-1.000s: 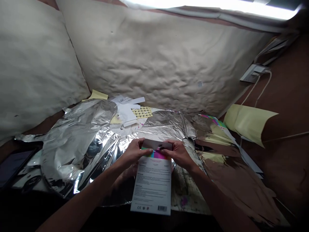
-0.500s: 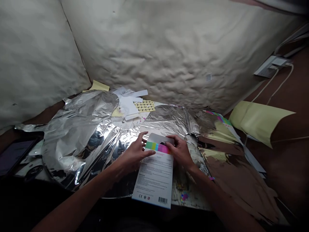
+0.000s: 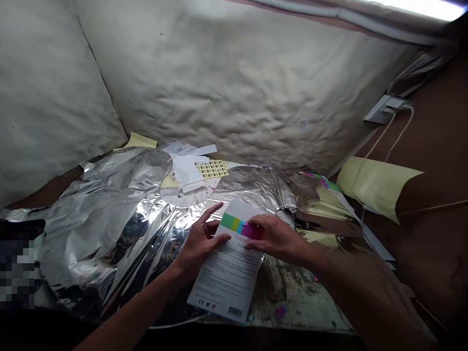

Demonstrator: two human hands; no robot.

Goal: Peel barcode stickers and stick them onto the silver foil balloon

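Note:
A flat white printed box (image 3: 224,278) is tilted in front of me, its back face up with text, a barcode and a band of green, yellow, blue and magenta near the top. My left hand (image 3: 201,239) grips its left edge, thumb on the front and index finger stretched out beyond it. On the right side, my right hand (image 3: 272,236) is closed over the magenta part of the band, with curled fingers and thumb against the box. Whether something small is pinched there, I cannot tell.
Crinkled silver foil (image 3: 109,219) covers much of the table. Behind the box lie white paper scraps (image 3: 186,165) and a yellow sticker sheet (image 3: 214,169). A yellow sheet (image 3: 373,185) and a wall socket with cables (image 3: 387,108) are at right. Bare worn wood (image 3: 296,292) shows at the front.
My right hand has moved from the box's upper right edge onto its front, over the magenta band. The box tilts more to the right at its top. The camera view has shifted.

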